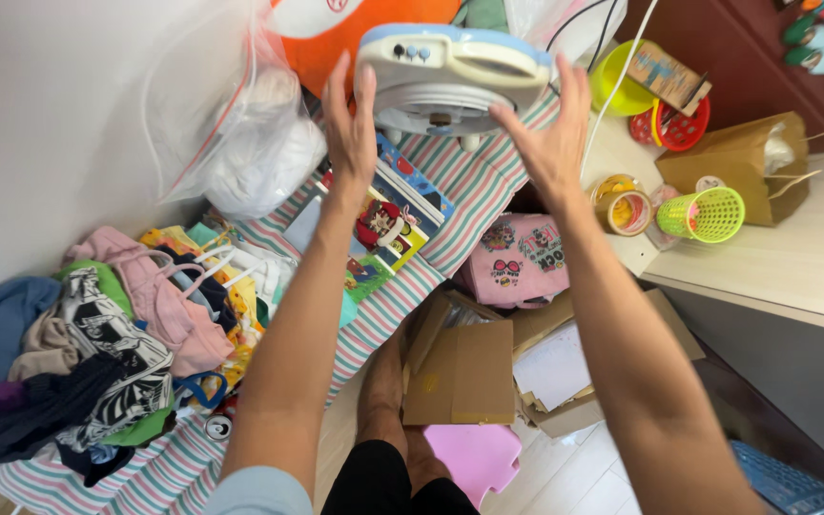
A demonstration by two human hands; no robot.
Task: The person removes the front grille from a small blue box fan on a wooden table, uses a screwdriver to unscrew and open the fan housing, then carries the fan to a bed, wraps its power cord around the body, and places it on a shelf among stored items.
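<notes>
Both arms reach up and forward. A white and pale-blue round appliance with small buttons on its top sits at the far end of a striped cloth. My left hand lies flat against its left side, fingers straight. On the appliance's right edge, my right hand has its fingers spread, touching or just off it. Neither hand curls around anything. Colourful children's books lie just below the appliance.
A heap of folded clothes fills the left. A clear zip bag leans on the wall. Cardboard pieces, a pink printed bag and a pink mat lie on the floor. The right-hand shelf holds a green basket, tape rolls and a paper bag.
</notes>
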